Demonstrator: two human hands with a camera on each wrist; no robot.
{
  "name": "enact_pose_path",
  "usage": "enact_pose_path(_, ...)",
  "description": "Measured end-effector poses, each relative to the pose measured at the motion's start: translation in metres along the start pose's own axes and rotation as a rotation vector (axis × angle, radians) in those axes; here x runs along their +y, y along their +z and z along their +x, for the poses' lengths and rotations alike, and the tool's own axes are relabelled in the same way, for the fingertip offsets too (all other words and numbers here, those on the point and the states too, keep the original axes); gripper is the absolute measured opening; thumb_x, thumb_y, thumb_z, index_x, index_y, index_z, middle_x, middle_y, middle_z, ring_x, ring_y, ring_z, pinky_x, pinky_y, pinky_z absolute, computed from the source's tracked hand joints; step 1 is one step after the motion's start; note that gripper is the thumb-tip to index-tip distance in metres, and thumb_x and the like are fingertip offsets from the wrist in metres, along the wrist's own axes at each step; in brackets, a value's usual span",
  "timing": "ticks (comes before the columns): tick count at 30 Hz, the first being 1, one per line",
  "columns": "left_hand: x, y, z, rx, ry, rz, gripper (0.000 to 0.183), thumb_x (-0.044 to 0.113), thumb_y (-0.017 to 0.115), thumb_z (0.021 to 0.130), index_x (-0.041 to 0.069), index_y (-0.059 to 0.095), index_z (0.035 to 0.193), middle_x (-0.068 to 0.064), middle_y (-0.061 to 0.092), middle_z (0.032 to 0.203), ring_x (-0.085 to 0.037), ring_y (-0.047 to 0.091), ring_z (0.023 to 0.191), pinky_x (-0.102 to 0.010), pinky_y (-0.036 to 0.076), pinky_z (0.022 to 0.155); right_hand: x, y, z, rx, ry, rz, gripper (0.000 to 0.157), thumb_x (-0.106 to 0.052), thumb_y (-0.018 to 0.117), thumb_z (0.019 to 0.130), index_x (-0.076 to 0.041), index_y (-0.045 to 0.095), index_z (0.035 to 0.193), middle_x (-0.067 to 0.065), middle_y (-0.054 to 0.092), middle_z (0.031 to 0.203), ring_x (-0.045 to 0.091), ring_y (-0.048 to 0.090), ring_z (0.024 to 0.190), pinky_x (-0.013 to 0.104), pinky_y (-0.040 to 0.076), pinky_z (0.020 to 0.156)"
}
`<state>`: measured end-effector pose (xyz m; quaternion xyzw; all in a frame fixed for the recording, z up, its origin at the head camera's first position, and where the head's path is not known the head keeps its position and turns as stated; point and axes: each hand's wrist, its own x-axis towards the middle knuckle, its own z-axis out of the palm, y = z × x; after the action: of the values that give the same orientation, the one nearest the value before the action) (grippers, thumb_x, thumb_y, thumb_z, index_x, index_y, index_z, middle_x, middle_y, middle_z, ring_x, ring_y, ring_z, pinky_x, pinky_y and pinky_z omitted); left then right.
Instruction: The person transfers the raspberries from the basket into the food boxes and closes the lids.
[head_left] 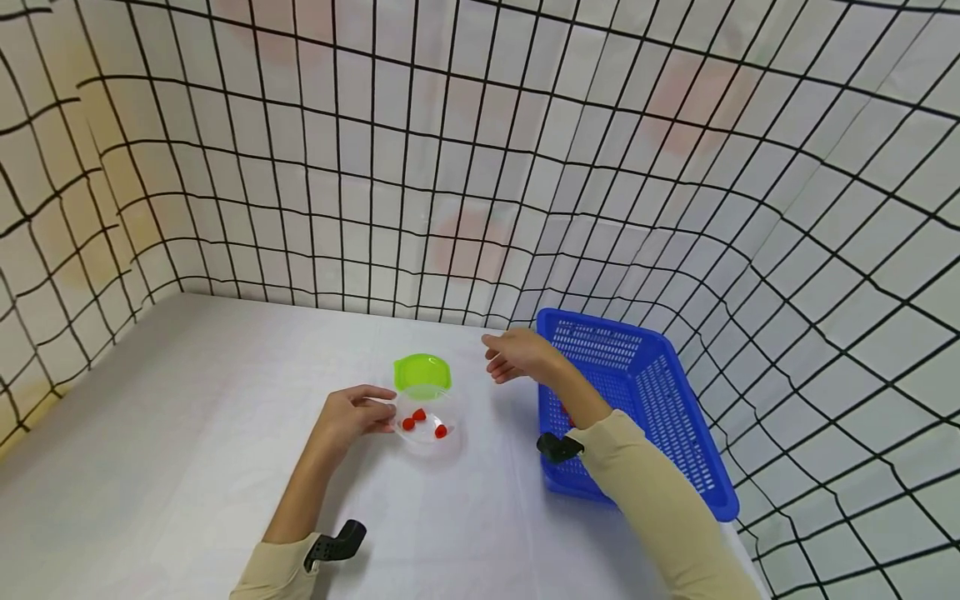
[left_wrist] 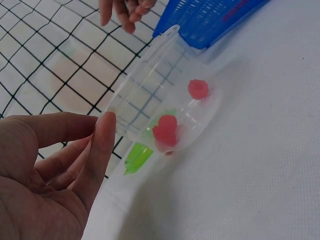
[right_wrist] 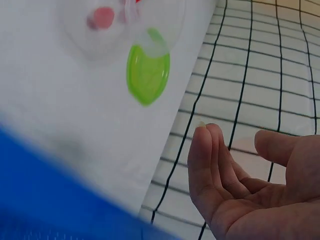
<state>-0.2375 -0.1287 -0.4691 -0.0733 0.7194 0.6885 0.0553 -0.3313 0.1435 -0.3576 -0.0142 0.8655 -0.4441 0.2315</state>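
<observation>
My left hand [head_left: 352, 414] pinches the rim of a clear plastic bowl [left_wrist: 145, 85] between thumb and fingers. Inside the bowl lie red raspberries [left_wrist: 198, 89], two close together and one apart. Just behind the bowl, a bright green lid [head_left: 422, 372] rests on the white cloth, partly seen through the bowl. My right hand [head_left: 521, 354] is in the air by the left rim of a blue basket [head_left: 678, 358]. Its fingers are loosely bent, and a gap shows between thumb and fingertips with nothing in it [right_wrist: 250, 185].
Black wire mesh [head_left: 450, 167] stands along the back and both sides of the white-covered table [head_left: 187, 417]. Some red pieces [head_left: 567, 414] show inside the basket, mostly hidden by my right forearm. A black wrist mount [head_left: 558, 448] is on each arm.
</observation>
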Motion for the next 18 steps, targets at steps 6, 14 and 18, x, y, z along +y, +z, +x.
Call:
enact_pose_path(6, 0.000, 0.000, 0.001, -0.004, -0.005, 0.002, 0.030, 0.010, 0.070, 0.094, -0.003, 0.068, 0.121, -0.016, 0.076, 0.098, -0.019, 0.074, 0.072, -0.026, 0.063, 0.073, 0.016, -0.034, -0.006, 0.055, 0.031, -0.022, 0.038, -0.031, 0.056, 0.104, 0.006, 0.065, 0.109, 0.018, 0.069, 0.096, 0.020, 0.068, 0.074, 0.035, 0.064, 0.080)
enact_pose_path(14, 0.001, -0.002, 0.000, 0.004, -0.005, 0.008, 0.030, 0.011, 0.070, 0.095, -0.003, 0.068, 0.122, -0.018, 0.076, 0.100, -0.019, 0.074, 0.072, -0.025, 0.063, 0.074, 0.039, -0.066, -0.015, 0.118, 0.031, -0.042, 0.040, -0.026, 0.057, 0.104, 0.010, 0.062, 0.122, 0.025, 0.066, 0.112, 0.021, 0.068, 0.082, 0.040, 0.061, 0.090)
enact_pose_path(18, 0.001, -0.001, 0.000, 0.006, -0.008, 0.001, 0.031, 0.011, 0.071, 0.094, -0.003, 0.068, 0.122, -0.018, 0.076, 0.100, -0.019, 0.074, 0.072, -0.026, 0.063, 0.073, 0.051, -0.079, -0.021, 0.130, 0.033, -0.057, 0.041, -0.023, 0.057, 0.104, 0.011, 0.060, 0.126, 0.023, 0.066, 0.111, 0.020, 0.069, 0.083, 0.035, 0.062, 0.084)
